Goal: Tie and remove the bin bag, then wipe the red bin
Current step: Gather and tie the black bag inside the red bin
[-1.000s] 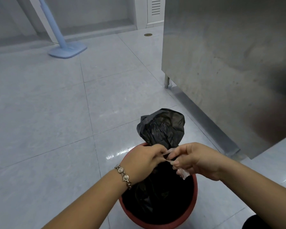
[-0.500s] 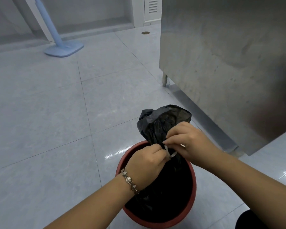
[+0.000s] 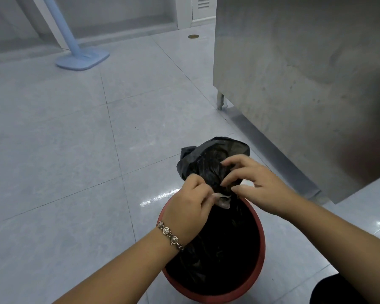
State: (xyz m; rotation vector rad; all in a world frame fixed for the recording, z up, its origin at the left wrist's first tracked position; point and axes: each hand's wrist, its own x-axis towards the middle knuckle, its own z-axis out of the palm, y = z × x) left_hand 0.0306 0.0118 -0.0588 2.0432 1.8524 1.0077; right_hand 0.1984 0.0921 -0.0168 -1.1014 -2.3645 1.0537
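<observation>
Head camera looks down at a red bin [image 3: 260, 249] standing on the grey tiled floor [image 3: 75, 161], just beside a stainless steel cabinet [image 3: 305, 84] that rises to the right. A black bin bag [image 3: 206, 159] lines the bin, and its gathered top stands up above the far rim in a crumpled bunch. The left hand [image 3: 189, 207], with a metal bracelet [image 3: 170, 235] at the wrist, has its fingers closed in a pinch on the neck of the bag, right at a small pale strip [image 3: 223, 199] that lies against the black plastic. The right hand [image 3: 255, 183] reaches in from the other side; its fingers are curled and spread over the bunched top, with the fingertips touching the plastic, not clamped around it. Both hands meet over the far edge of the bin. Farther off on the floor, near the wall, stands a light blue base with a slanted pole [image 3: 81, 58], and a small round drain cover [image 3: 193, 36] sits beyond it.
</observation>
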